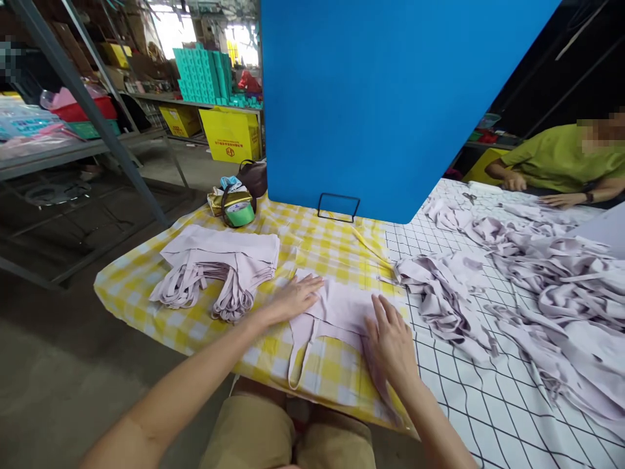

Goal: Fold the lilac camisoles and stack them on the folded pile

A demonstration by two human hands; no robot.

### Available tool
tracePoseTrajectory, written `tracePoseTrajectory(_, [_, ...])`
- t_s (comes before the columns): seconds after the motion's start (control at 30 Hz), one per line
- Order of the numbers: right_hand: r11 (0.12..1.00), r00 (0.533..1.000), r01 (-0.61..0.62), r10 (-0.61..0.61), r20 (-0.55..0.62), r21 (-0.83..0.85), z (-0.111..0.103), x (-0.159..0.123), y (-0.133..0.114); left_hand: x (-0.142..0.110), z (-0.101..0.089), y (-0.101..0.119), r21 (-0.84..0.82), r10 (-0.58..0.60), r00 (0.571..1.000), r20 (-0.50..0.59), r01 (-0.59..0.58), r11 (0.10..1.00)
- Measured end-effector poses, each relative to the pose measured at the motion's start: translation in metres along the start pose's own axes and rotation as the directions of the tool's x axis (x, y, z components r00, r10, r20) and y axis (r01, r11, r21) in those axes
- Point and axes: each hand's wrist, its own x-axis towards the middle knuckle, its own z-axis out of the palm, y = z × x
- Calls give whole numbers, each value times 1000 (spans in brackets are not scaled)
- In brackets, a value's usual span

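A pale lilac garment piece (pixel 342 306) with straps lies flat on the yellow checked tablecloth (pixel 312 247). My left hand (pixel 293 298) rests flat on its left side, fingers stretched out. Flat on the garment's right side lies my right hand (pixel 390 342), fingers spread and pointing away from me. One strap loop (pixel 297 355) hangs toward the table's near edge. A neat stack of folded lilac pieces (pixel 219 264) sits to the left of my hands. To the right, a loose heap of the same fabric (pixel 527 273) spreads over the white grid cloth (pixel 488 404).
A tall blue board (pixel 385 98) stands on a wire holder behind the garment. A green tape roll (pixel 239 212) and a dark bag (pixel 254 176) sit at the table's far left. Another person in a green shirt (pixel 561 156) works at the far right. Metal shelving (pixel 73 150) stands left.
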Motion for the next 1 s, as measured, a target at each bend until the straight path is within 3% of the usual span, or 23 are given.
tracePoseTrajectory(0.07, [1000,992,-20,23,121,-24,13,13,19,3,10,2,70,23,1000,16,-24,997])
tracePoseTrajectory(0.17, [999,970,6,2,243,-34,26,10,43,-5,20,-7,167,41,999,37,-46,985])
tracePoseTrajectory(0.3, [997,971,-55,67,230,-57,27,-6,72,-28,16,-31,225,-26,999,31,19,974])
tracePoseTrajectory(0.43, [994,977,-103,95,193,32,19,-5,82,-37,6,-40,182,-51,997,55,40,982])
tracePoseTrajectory(0.5, [978,980,-188,181,88,86,14,4,81,-29,4,-38,157,-108,994,-32,112,981])
tracePoseTrajectory(0.57, [941,950,-312,312,17,129,10,16,80,-14,2,-33,149,-214,957,-195,244,958])
tracePoseTrajectory(0.67, [871,891,-454,443,99,188,7,36,78,14,-2,-26,135,-344,877,-334,406,904])
tracePoseTrajectory(0.8, [824,869,-492,447,210,281,7,55,78,40,-15,-26,107,-427,859,-281,471,876])
tracePoseTrajectory(1.0, [695,839,-544,445,314,470,-4,57,69,52,-29,-33,7,-411,901,-137,416,909])
